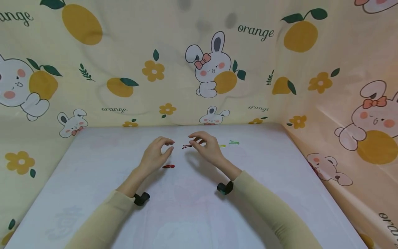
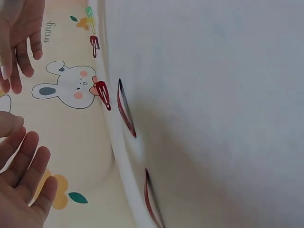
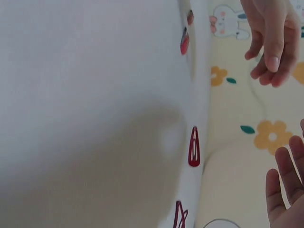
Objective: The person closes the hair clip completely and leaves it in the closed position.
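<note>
Several snap hair clips lie on the white table. A red hair clip (image 1: 168, 166) lies just below my left hand (image 1: 154, 154), and a dark red hair clip (image 1: 186, 146) sits beside the fingertips of my right hand (image 1: 207, 148). Both hands hover over the table, fingers loosely bent and nothing between them. Partly behind the right hand is a yellow clip (image 1: 222, 146), with a green clip (image 1: 234, 142) farther right. The left wrist view shows another red clip (image 2: 103, 95); in the right wrist view one red clip (image 3: 194, 147) lies near the table's edge.
A cloth backdrop (image 1: 174, 93) printed with rabbits and oranges rises behind the white table (image 1: 186, 214) and along its sides. Black wrist cameras sit on the left wrist (image 1: 141, 199) and the right wrist (image 1: 225, 187).
</note>
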Action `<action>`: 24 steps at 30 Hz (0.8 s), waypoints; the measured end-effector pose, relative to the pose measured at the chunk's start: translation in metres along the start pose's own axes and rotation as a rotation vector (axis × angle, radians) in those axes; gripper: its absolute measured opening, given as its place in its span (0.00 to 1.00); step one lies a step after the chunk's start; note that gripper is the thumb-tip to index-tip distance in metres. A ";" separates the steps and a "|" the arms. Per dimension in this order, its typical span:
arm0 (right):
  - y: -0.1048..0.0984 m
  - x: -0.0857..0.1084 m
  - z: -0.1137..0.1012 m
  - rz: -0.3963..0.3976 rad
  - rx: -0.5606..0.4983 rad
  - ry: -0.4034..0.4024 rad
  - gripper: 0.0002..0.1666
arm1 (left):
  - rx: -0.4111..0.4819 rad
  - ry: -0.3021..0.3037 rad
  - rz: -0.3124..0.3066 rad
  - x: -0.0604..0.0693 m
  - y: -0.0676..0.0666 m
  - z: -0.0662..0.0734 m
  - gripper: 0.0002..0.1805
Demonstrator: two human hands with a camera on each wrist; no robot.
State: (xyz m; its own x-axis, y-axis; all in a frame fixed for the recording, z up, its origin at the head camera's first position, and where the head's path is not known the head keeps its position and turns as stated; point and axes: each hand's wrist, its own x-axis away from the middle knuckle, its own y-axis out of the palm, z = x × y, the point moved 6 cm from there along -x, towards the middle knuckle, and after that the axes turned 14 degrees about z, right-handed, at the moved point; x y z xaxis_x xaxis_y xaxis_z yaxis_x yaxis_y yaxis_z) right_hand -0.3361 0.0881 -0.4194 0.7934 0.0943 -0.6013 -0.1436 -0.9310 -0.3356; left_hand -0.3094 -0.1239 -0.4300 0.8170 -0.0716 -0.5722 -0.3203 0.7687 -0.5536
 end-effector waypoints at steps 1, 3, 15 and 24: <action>-0.001 -0.001 0.002 0.004 0.009 0.004 0.12 | 0.001 -0.003 0.001 -0.001 0.002 0.000 0.12; -0.004 -0.001 0.005 0.012 0.018 0.004 0.12 | -0.007 -0.009 0.002 -0.001 0.006 0.000 0.12; -0.007 -0.007 0.021 -0.010 0.098 0.019 0.13 | -0.060 -0.018 -0.040 -0.009 0.028 -0.003 0.13; -0.001 -0.010 0.038 -0.079 0.193 0.032 0.12 | -0.135 -0.002 -0.112 -0.020 0.040 -0.009 0.13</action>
State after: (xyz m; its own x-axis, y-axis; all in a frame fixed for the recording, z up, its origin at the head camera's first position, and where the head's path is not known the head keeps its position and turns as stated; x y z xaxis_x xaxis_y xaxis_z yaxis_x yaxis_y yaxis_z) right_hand -0.3666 0.1014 -0.4411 0.8247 0.1506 -0.5452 -0.1881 -0.8360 -0.5155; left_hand -0.3431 -0.0973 -0.4465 0.8522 -0.1510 -0.5010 -0.2881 0.6638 -0.6901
